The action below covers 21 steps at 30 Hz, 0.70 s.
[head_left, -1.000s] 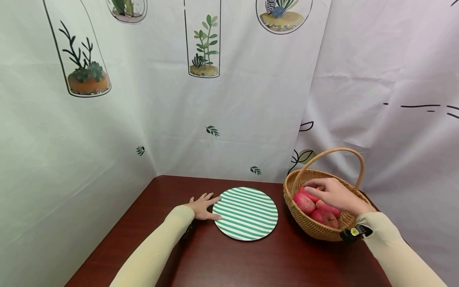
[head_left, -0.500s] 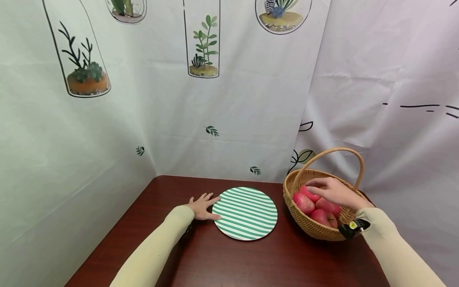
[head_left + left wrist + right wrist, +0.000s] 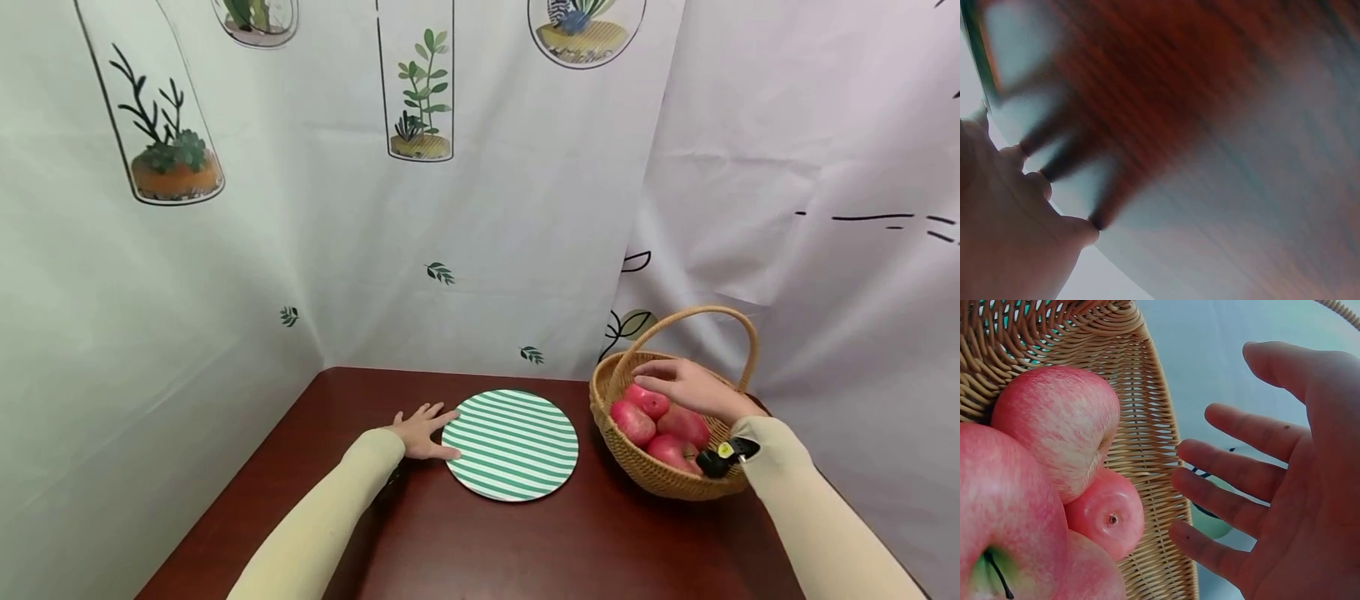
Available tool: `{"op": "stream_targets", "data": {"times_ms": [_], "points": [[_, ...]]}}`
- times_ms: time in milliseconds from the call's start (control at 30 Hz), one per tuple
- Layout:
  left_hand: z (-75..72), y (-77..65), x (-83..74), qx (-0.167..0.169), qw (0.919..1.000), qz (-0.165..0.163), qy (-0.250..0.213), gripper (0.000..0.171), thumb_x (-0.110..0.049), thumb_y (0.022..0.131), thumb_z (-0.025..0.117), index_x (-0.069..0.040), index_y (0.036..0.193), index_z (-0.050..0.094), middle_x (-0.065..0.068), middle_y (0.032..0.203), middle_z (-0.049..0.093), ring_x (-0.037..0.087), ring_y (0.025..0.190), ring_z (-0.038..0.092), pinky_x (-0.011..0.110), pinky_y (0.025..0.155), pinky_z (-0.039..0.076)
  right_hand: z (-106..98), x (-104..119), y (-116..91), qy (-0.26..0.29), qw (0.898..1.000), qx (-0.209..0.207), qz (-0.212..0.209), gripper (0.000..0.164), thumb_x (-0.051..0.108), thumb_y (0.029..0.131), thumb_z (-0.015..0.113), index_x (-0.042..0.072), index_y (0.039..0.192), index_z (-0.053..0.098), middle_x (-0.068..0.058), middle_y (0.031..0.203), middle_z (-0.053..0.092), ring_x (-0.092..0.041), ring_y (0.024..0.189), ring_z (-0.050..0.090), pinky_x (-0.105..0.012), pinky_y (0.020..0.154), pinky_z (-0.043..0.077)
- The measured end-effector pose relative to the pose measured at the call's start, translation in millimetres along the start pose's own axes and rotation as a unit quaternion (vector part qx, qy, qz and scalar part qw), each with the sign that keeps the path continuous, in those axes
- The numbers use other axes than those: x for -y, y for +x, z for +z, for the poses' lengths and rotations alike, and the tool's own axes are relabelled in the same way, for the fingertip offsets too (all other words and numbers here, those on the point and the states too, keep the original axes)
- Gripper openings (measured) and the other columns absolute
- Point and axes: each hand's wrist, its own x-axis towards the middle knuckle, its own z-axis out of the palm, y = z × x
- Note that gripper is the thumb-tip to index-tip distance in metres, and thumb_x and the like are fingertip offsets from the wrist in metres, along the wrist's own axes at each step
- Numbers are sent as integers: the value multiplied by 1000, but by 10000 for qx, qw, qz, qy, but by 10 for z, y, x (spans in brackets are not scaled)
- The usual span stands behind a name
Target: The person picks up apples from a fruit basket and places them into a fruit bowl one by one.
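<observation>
My left hand (image 3: pixel 422 433) lies flat with its fingers spread, thumb and index fingertip right at the left edge of a round green-and-white striped placemat (image 3: pixel 513 450). In the left wrist view, the fingertips of this hand (image 3: pixel 1016 231) meet the glossy tabletop. Over a wicker basket (image 3: pixel 637 467) hovers my right hand (image 3: pixel 693 387), fingers extended and holding nothing. Several red apples (image 3: pixel 678 425) sit inside. The right wrist view shows the hand's palm (image 3: pixel 1297 487) beside the basket wall, apart from the nearest small apple (image 3: pixel 1107 512) and a larger apple (image 3: pixel 1060 425).
A dark reddish-brown wooden table (image 3: pixel 480 550) carries everything. The basket's tall arched handle (image 3: pixel 705 310) rises above the fruit at the right. Directly behind the table hangs a white curtain (image 3: pixel 480 317) printed with plants in jars. Another curtain surface closes the left side.
My right hand has lifted slightly up and away from the apples, so more of the back apple shows. The left hand stays on the placemat's edge. The head view has shifted a little.
</observation>
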Motion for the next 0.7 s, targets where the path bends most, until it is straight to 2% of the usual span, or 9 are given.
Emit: {"op": "stream_targets", "data": {"times_ms": [167,333,467,567,700], "points": [[6,-57,24,-44,9999,-41,-148,91,-70,88,61,-28,161,28,11,169,14,38,156,10,74,115,4,92,-43,66,376,9993,-75,43,41,43,102,57,13,128,70,-12,132,66,-39,131,52,-57,107,40],[-17,-117,-42,10,9997,-13,-255,90,-65,89,64,-24,161,29,15,169,16,41,155,11,76,114,5,170,-146,82,549,9982,-155,171,45,44,103,55,9,127,70,-9,124,69,-31,121,59,-48,102,44],[-9,-62,-54,-86,9997,83,-231,91,-67,88,64,-24,161,30,15,168,17,42,155,12,76,113,6,166,-218,63,738,9967,-275,190,44,40,103,56,6,128,68,-11,120,71,-24,110,64,-40,95,47],[25,9,-8,-121,9996,92,-229,93,-71,86,63,-26,160,31,13,169,17,40,155,12,76,113,6,159,-231,54,835,9960,-252,173,43,38,103,57,5,129,68,-10,120,72,-20,108,65,-37,94,47],[65,90,69,-110,9996,73,-264,94,-74,83,64,-30,159,32,10,169,17,38,156,11,76,113,6,158,-215,54,1101,9937,-94,197,45,36,103,59,3,132,66,-14,122,70,-25,109,67,-39,93,50]]}}
